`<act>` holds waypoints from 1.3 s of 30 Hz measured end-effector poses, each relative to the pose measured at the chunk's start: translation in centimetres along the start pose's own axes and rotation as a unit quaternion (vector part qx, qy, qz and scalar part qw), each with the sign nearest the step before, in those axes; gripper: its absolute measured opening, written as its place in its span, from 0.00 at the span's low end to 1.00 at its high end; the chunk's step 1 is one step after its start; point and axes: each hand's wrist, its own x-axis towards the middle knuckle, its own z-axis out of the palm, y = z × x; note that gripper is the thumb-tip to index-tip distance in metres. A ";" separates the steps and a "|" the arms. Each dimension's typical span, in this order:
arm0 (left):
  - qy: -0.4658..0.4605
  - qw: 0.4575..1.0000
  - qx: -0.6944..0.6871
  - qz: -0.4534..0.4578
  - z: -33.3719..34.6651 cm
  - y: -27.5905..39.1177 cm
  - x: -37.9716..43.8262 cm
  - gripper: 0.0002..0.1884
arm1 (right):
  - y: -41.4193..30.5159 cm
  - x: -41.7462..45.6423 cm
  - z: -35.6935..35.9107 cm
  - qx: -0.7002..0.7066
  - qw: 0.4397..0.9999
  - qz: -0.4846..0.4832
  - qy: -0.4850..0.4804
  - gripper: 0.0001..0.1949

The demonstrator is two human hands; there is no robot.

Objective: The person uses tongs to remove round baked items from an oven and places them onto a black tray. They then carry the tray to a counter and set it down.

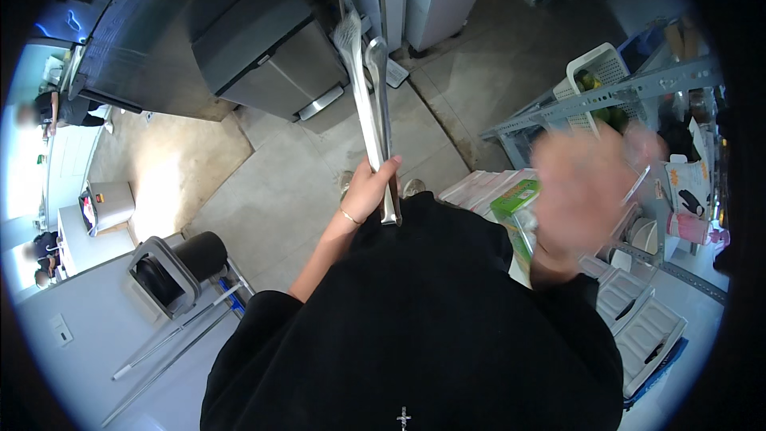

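A pair of long metal tongs (374, 102) is in my left hand (366, 188), which grips it near the hinged end at waist height. One tip of the tongs looks slotted like a fork and the other rounded like a spoon. My right hand (583, 191) is raised at the right, strongly blurred, in front of a metal shelf rack (604, 96). Whether its fingers hold anything cannot be made out. Near it are a green box (516, 197) and a white perforated basket (604, 66) with green produce.
A stainless steel pedal bin (281, 72) stands on the tiled floor ahead. Mop handles (173, 335) and a grey bucket-like container (164, 278) are at the lower left. White trays (649, 335) lie at the lower right. Other people (66, 109) are at the far left.
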 end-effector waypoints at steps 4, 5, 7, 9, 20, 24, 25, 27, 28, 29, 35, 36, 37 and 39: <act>0.055 0.958 0.249 0.129 1.4 0.3 -0.7 0.26 | 11.3 -5.8 -0.6 0.072 0.929 0.335 0.140 0.24; 0.058 0.946 0.287 0.136 2.0 1.5 -1.5 0.27 | 12.2 -6.9 -0.1 0.105 0.904 0.394 0.130 0.25; 0.049 0.941 0.295 0.159 2.8 2.6 -2.6 0.27 | 12.0 -6.9 1.5 0.211 0.876 0.427 0.079 0.25; 0.038 0.927 0.316 0.199 3.2 2.5 -3.0 0.26 | 11.6 -6.9 2.1 0.255 0.867 0.424 0.053 0.25; 0.121 0.944 0.023 0.307 1.1 5.7 -3.9 0.05 | 7.5 -9.1 1.3 -0.010 0.911 0.411 -0.042 0.20; 0.071 0.948 -0.028 0.308 0.4 6.3 -3.8 0.08 | 6.6 -9.9 1.7 -0.159 0.902 0.394 -0.079 0.16; 0.065 0.953 -0.051 0.293 0.3 6.4 -4.0 0.08 | 6.6 -10.1 1.7 -0.188 0.901 0.383 -0.082 0.17; 0.045 0.960 -0.096 0.261 0.4 6.5 -4.2 0.09 | 6.4 -10.6 1.3 -0.248 0.896 0.360 -0.080 0.19; 0.041 0.961 -0.107 0.253 0.4 6.3 -4.2 0.09 | 6.6 -10.8 1.1 -0.239 0.905 0.342 -0.082 0.21; 0.044 0.960 -0.109 0.253 0.3 6.1 -4.4 0.09 | 6.7 -10.9 1.2 -0.216 0.917 0.326 -0.077 0.22; 0.048 0.948 -0.162 0.272 0.1 5.8 -4.7 0.10 | 6.7 -11.2 1.0 -0.131 0.938 0.320 -0.028 0.23; 0.049 0.944 -0.169 0.280 0.1 6.1 -4.7 0.11 | 6.7 -11.1 1.3 -0.117 0.940 0.322 -0.009 0.22; 0.051 0.940 -0.177 0.288 0.1 6.3 -4.7 0.11 | 6.7 -11.1 1.6 -0.104 0.940 0.323 0.011 0.22; 0.064 0.936 -0.150 0.313 -0.1 6.4 -4.7 0.12 | 6.1 -10.4 2.0 -0.116 0.939 0.323 -0.002 0.19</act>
